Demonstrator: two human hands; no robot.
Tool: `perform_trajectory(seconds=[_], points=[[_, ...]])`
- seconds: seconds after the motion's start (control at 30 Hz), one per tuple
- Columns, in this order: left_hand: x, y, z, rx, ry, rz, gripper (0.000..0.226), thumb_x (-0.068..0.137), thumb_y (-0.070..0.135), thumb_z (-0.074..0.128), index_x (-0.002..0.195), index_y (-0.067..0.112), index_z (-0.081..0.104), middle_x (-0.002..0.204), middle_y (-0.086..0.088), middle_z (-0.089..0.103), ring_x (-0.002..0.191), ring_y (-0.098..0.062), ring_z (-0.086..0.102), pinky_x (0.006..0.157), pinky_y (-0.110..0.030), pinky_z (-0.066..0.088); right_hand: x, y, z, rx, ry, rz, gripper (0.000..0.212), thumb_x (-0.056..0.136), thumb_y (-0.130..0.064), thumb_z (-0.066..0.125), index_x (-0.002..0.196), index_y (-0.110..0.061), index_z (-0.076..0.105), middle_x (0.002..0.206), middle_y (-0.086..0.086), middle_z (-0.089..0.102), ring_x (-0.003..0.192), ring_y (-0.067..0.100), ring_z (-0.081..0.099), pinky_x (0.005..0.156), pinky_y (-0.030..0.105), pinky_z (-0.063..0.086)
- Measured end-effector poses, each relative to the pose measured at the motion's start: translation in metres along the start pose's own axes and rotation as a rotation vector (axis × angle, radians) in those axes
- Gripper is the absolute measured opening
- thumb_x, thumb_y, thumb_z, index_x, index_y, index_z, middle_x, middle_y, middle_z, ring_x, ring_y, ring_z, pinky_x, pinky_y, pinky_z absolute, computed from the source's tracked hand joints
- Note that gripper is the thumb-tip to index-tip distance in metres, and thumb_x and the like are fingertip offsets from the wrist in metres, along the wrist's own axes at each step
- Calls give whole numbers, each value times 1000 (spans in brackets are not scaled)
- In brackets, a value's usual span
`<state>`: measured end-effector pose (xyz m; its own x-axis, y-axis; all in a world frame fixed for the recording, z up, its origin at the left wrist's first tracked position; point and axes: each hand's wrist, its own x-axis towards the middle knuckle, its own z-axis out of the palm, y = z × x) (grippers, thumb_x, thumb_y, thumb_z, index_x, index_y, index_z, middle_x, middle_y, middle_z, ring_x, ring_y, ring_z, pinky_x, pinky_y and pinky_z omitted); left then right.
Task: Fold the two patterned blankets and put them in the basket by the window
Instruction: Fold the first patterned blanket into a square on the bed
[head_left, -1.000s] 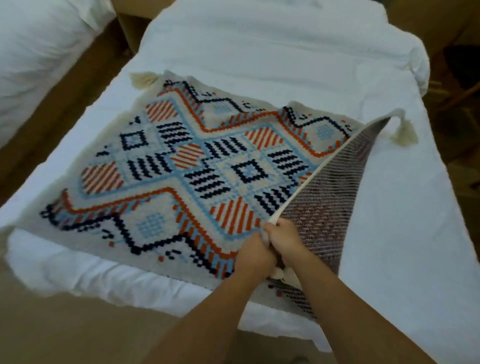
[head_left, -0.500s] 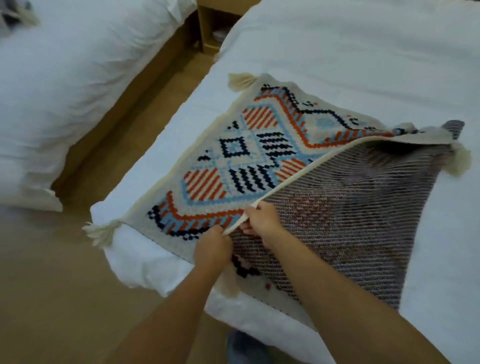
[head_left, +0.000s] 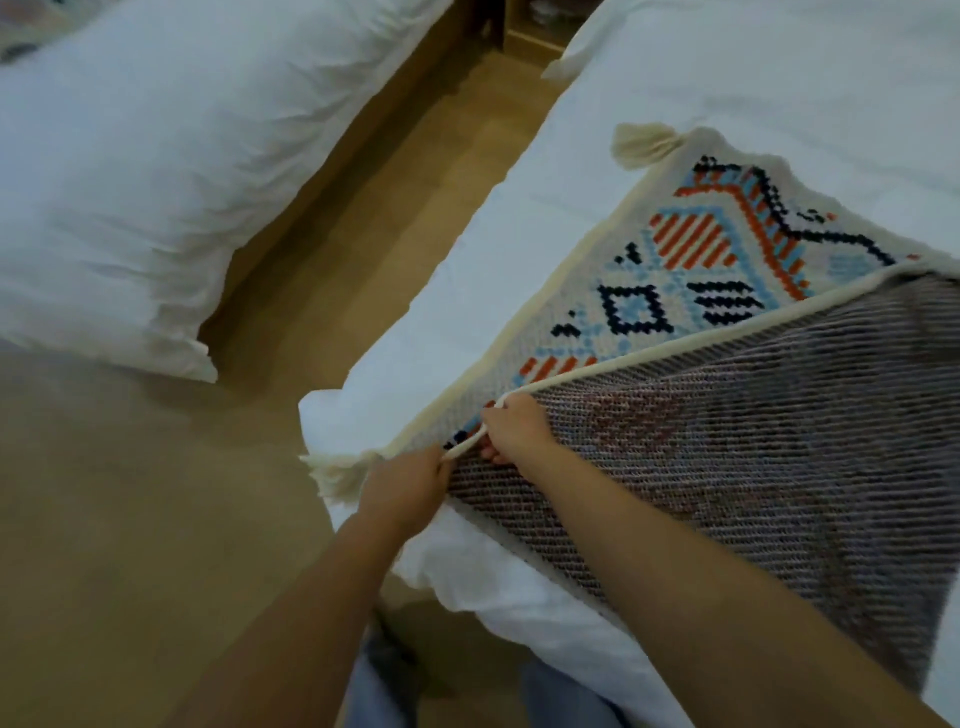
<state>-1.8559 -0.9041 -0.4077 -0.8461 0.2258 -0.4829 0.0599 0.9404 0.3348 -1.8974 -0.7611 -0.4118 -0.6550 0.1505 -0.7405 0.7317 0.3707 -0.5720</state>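
Note:
A patterned blanket (head_left: 691, 270) with cream border, orange, blue and navy motifs lies on the white bed (head_left: 753, 78). Its right part is folded over, so the dull striped underside (head_left: 753, 441) faces up and covers most of the pattern. My left hand (head_left: 410, 486) and my right hand (head_left: 517, 428) both pinch the cream edge of the folded layer close to the bed's near left corner, next to a cream tassel (head_left: 335, 473). Another tassel (head_left: 644, 145) lies at the far corner. A second blanket and the basket are out of sight.
A second white bed (head_left: 156, 156) stands to the left across a strip of wooden floor (head_left: 130, 493). A wooden nightstand (head_left: 530, 31) sits between the beds at the top. My legs in blue trousers (head_left: 384, 675) are by the bed's edge.
Both hands have carried the blanket's edge leftward across the pattern to the near left corner, so the underside now covers far more. The view has swung left.

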Motion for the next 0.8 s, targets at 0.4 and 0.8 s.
perform_trajectory(seconds=[0.4, 0.8], points=[[36, -103, -25, 164, -94, 237, 31, 98, 38, 34, 87, 13, 48, 93, -7, 56, 86, -25, 57, 66, -34, 39, 17, -36, 90, -73, 215, 107, 27, 95, -17, 43, 110, 4, 52, 103, 25, 64, 93, 36, 64, 83, 47, 54], [102, -63, -71, 222, -188, 461, 28, 92, 31, 44, 115, 15, 51, 114, -4, 53, 101, -21, 53, 86, -34, 44, 49, -43, 55, -79, 294, 160, 49, 91, -44, 41, 101, -2, 64, 98, 15, 67, 80, 29, 60, 68, 30, 45]])
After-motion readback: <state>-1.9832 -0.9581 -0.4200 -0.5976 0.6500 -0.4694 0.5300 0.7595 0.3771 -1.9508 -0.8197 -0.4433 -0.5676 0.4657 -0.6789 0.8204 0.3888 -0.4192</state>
